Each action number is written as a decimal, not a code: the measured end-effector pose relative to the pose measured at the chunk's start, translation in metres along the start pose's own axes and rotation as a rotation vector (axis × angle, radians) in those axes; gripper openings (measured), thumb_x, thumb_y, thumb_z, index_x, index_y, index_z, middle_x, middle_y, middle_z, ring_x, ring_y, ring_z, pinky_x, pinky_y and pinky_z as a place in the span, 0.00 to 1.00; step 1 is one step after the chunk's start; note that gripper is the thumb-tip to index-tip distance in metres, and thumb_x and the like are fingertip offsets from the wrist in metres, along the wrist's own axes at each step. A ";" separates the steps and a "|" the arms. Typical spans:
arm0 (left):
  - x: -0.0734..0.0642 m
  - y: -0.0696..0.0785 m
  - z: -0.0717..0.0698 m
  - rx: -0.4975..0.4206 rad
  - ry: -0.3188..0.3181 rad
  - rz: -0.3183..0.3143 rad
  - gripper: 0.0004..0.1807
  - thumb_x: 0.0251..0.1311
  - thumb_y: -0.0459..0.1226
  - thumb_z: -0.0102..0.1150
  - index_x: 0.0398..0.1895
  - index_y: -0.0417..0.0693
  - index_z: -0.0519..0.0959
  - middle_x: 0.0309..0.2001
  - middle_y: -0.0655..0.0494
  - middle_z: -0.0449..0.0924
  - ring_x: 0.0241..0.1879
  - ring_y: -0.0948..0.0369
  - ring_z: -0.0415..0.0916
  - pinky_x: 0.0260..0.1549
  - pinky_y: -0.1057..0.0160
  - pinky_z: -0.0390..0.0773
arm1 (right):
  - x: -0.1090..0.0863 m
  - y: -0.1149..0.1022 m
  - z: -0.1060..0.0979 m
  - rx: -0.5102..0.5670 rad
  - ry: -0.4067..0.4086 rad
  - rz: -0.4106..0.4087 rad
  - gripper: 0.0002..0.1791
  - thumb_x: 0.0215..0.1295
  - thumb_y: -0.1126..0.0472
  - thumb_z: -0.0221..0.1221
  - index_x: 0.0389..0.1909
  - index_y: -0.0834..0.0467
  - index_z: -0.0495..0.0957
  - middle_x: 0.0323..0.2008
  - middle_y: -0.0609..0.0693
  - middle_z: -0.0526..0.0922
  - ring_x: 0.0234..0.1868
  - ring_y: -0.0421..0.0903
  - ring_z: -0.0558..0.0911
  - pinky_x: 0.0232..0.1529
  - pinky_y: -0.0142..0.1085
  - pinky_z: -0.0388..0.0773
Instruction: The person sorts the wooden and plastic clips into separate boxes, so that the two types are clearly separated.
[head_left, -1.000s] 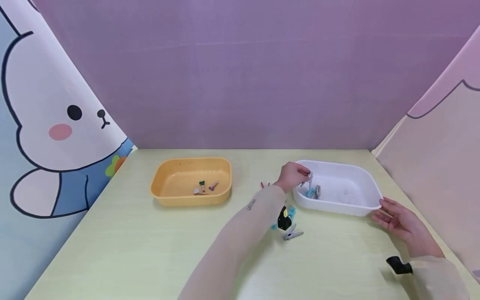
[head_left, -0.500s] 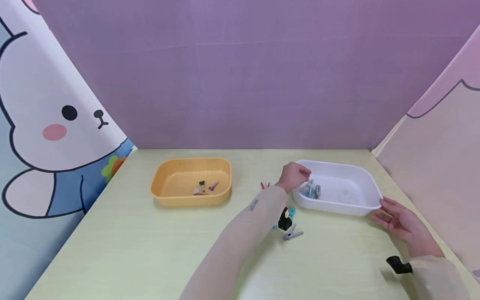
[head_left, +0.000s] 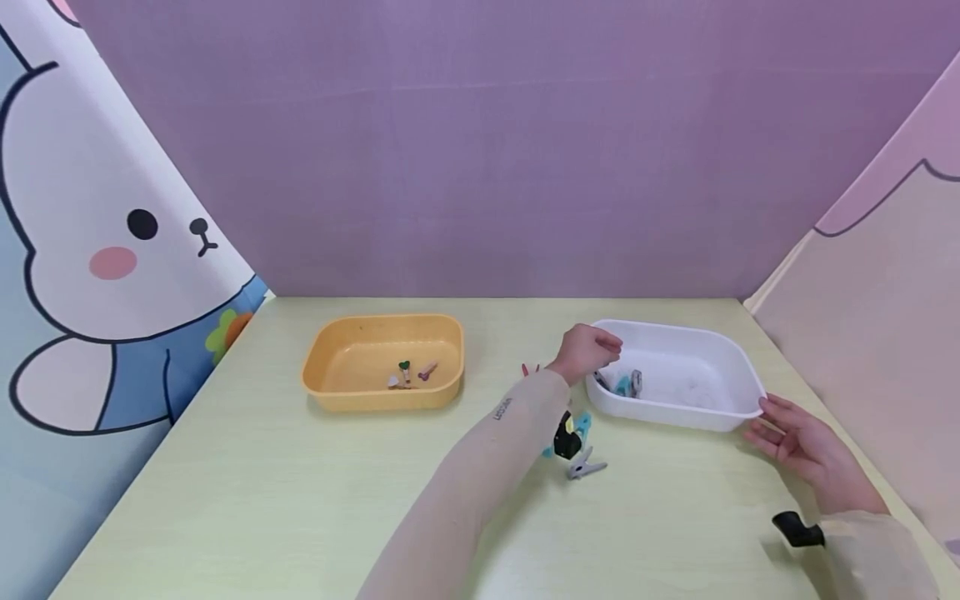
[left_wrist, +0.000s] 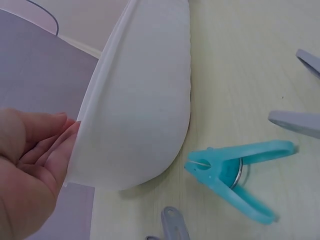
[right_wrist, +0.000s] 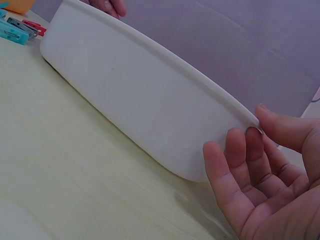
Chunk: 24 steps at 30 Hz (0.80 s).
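Observation:
A white plastic basin (head_left: 675,415) stands on the right of the table. My left hand (head_left: 588,352) hovers over its left end, fingers bent loosely with nothing seen between them; in the left wrist view the fingertips pass behind the rim. Below that hand, inside the basin, lie a dark grey clip (head_left: 602,380), a teal clip (head_left: 622,386) and a grey clip (head_left: 636,383). My right hand (head_left: 806,446) holds the basin's near right corner, its thumb (right_wrist: 280,127) at the rim and its fingers against the outer wall.
Left of the white basin, a teal spring clip (left_wrist: 225,175), a grey clip (head_left: 585,467) and a red clip (right_wrist: 35,26) lie on the table, partly behind my left forearm. A yellow basin (head_left: 382,402) with several small hair clips (head_left: 427,371) stands further left.
A grey clip pinched in my left hand has been let go and dropped into the basin's left end. Both hands have stayed nearly in place.

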<state>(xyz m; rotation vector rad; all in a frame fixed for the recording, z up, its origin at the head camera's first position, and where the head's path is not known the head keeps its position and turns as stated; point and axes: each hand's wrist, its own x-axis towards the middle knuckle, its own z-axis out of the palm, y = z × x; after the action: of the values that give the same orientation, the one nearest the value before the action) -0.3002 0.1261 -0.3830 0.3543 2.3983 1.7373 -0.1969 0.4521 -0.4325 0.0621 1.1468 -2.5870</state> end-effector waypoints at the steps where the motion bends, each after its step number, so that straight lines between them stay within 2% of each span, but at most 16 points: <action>1: 0.000 0.000 0.000 -0.027 0.000 -0.006 0.11 0.58 0.23 0.65 0.45 0.33 0.85 0.37 0.47 0.87 0.36 0.59 0.85 0.32 0.73 0.83 | 0.000 0.000 0.000 0.000 -0.003 0.000 0.18 0.78 0.69 0.42 0.40 0.60 0.82 0.37 0.54 0.86 0.37 0.51 0.86 0.45 0.46 0.86; 4: -0.001 0.000 -0.002 -0.124 -0.008 -0.044 0.12 0.58 0.22 0.65 0.45 0.31 0.84 0.37 0.46 0.87 0.37 0.56 0.85 0.35 0.69 0.85 | 0.001 0.000 -0.001 0.002 -0.009 0.002 0.18 0.78 0.69 0.42 0.41 0.60 0.82 0.37 0.55 0.86 0.37 0.52 0.86 0.45 0.46 0.86; 7: -0.003 0.001 -0.005 -0.179 -0.028 -0.071 0.12 0.58 0.23 0.66 0.46 0.31 0.84 0.38 0.47 0.87 0.37 0.56 0.85 0.37 0.67 0.86 | 0.001 0.000 -0.002 0.002 -0.010 0.004 0.18 0.78 0.69 0.42 0.41 0.60 0.83 0.37 0.55 0.86 0.37 0.52 0.86 0.45 0.46 0.86; 13: -0.006 0.003 -0.015 -0.186 -0.100 -0.073 0.13 0.59 0.27 0.67 0.48 0.33 0.84 0.37 0.52 0.87 0.36 0.59 0.84 0.39 0.65 0.86 | 0.001 0.000 -0.001 0.008 -0.010 0.010 0.18 0.79 0.69 0.42 0.41 0.60 0.82 0.37 0.55 0.86 0.37 0.52 0.86 0.46 0.46 0.86; 20: -0.016 0.001 -0.034 -0.176 -0.190 -0.058 0.15 0.60 0.30 0.68 0.50 0.33 0.83 0.36 0.53 0.87 0.47 0.48 0.84 0.40 0.66 0.85 | 0.002 -0.001 0.000 0.016 -0.026 0.013 0.18 0.79 0.69 0.42 0.41 0.61 0.82 0.38 0.55 0.86 0.37 0.52 0.86 0.46 0.47 0.85; 24: -0.022 -0.003 -0.045 -0.173 -0.225 -0.061 0.16 0.61 0.30 0.67 0.51 0.32 0.82 0.38 0.52 0.87 0.45 0.50 0.84 0.40 0.66 0.85 | 0.002 -0.001 0.000 0.021 -0.029 0.022 0.18 0.79 0.69 0.41 0.41 0.61 0.82 0.38 0.55 0.86 0.38 0.52 0.86 0.46 0.46 0.85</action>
<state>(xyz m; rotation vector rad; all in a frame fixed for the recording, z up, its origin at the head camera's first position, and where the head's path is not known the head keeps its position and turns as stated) -0.2913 0.0775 -0.3721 0.4232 2.0662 1.7584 -0.1988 0.4522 -0.4323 0.0410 1.1024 -2.5728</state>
